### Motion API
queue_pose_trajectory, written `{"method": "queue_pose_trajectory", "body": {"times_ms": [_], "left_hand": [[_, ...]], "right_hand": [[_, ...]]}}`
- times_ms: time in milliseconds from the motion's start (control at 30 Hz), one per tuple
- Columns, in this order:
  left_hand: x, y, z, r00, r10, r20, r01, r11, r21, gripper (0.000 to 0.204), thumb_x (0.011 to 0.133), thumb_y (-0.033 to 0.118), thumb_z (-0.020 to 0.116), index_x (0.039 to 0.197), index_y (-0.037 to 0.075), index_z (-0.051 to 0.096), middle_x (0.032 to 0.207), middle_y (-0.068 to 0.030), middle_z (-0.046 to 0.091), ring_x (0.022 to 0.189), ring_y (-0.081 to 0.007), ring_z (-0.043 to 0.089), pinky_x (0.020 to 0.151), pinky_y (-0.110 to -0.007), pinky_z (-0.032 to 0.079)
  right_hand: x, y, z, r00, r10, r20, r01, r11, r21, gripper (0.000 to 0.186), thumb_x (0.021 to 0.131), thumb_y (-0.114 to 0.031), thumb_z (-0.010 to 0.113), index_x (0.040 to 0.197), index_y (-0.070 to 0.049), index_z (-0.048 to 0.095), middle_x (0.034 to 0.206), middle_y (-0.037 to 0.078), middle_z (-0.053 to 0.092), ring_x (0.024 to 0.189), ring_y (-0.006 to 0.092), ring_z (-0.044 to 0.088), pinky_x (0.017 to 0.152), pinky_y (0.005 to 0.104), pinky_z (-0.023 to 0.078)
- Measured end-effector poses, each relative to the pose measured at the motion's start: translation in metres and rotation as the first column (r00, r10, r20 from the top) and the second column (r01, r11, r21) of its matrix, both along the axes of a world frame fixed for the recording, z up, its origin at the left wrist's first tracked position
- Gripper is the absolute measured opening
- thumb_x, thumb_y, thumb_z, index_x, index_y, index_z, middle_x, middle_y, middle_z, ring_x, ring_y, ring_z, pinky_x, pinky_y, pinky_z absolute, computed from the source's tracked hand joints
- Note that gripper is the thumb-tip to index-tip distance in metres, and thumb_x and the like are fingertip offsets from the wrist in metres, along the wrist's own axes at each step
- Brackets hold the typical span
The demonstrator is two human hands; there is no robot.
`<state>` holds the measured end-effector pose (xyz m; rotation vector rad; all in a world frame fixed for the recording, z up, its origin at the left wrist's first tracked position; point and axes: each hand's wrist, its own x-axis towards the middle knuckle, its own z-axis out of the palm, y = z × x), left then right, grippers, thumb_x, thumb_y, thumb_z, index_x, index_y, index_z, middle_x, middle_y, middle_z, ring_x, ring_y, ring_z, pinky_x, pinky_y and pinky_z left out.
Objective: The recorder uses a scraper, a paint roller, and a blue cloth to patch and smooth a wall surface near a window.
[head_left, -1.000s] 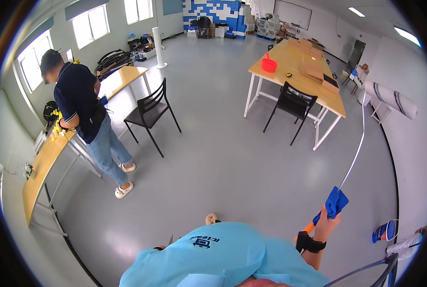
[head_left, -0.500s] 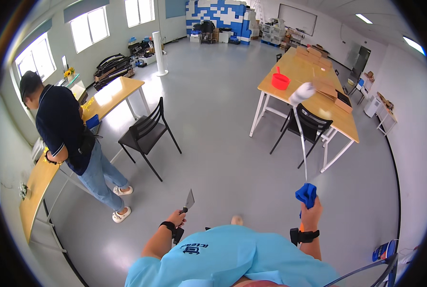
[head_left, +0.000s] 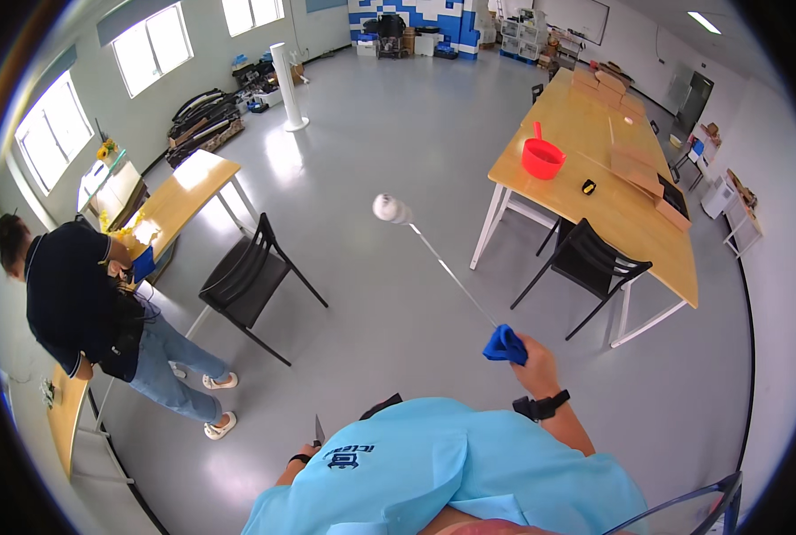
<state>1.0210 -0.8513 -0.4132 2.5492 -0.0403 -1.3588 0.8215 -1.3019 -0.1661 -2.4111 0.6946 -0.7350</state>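
My right hand [head_left: 535, 368] grips a bunched blue cloth [head_left: 503, 343] and a long thin pole [head_left: 451, 275]. The pole reaches forward over the grey floor, with a white roller head [head_left: 392, 209] at its far end, between a chair and the long table. Low at the left, my left hand [head_left: 309, 450] is mostly hidden by my light blue shirt [head_left: 442, 455]; it holds a scraper [head_left: 319, 432] whose metal blade pokes up.
At left, a co-worker [head_left: 81, 303] bends beside narrow tables [head_left: 184, 187], near a black chair [head_left: 246, 276]. The long table [head_left: 647, 214] at right bears a red pot [head_left: 543, 158], cardboard and a small tape measure [head_left: 589, 187], with another black chair [head_left: 585, 266] at it.
The pole and roller head have swung leftward across the view, with my right hand moving left and up. The scraper rose, then dropped behind my shirt. The co-worker has bent lower.
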Motion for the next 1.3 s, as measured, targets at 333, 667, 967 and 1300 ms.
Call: {"method": "queue_pose_trajectory", "body": {"times_ms": [333,667,967,1300], "left_hand": [[0.112,-0.086,-0.020,0.999,0.038,-0.025,-0.037,0.999,0.031,0.031,0.078,0.025,0.045,0.094,-0.001,0.048,0.073,-0.0149,0.055,0.059,-0.0210,0.054,0.048,-0.032,0.041],[0.326,-0.269,0.068,0.993,0.026,0.111,-0.004,0.980,-0.198,0.029,0.080,0.026,0.042,0.094,0.000,0.046,0.064,-0.0114,0.054,0.047,-0.0155,0.052,0.037,-0.028,0.039],[0.440,-0.376,0.060,0.899,0.420,-0.122,-0.413,0.724,-0.553,0.032,0.082,0.024,0.042,0.106,0.003,0.039,0.064,-0.0052,0.052,0.044,-0.0115,0.045,0.038,-0.026,0.036],[0.446,-0.397,0.033,0.978,0.211,-0.009,-0.210,0.977,0.028,0.034,0.078,0.027,0.049,0.082,-0.005,0.058,0.073,-0.0135,0.062,0.065,-0.0210,0.061,0.063,-0.032,0.047]], "right_hand": [[0.162,-0.098,-0.024,0.973,0.051,-0.225,-0.042,0.998,0.048,0.039,0.061,-0.004,0.061,0.099,-0.008,0.053,0.085,0.013,0.058,0.079,0.0299,0.055,0.067,0.0348,0.045],[0.182,-0.195,-0.167,0.490,-0.140,-0.860,0.417,0.904,0.090,0.018,0.067,-0.011,0.054,0.085,-0.009,0.058,0.085,0.016,0.058,0.081,0.0324,0.054,0.068,0.0395,0.044],[0.177,-0.282,-0.200,0.188,0.101,-0.977,0.616,0.763,0.197,0.019,0.068,-0.012,0.054,0.085,-0.007,0.058,0.085,0.018,0.057,0.083,0.0336,0.054,0.070,0.0402,0.044],[0.468,-0.453,-0.181,0.493,0.147,-0.857,0.104,0.969,0.226,0.021,0.069,-0.012,0.052,0.088,-0.007,0.058,0.086,0.018,0.057,0.084,0.0341,0.053,0.071,0.0400,0.043]]}}
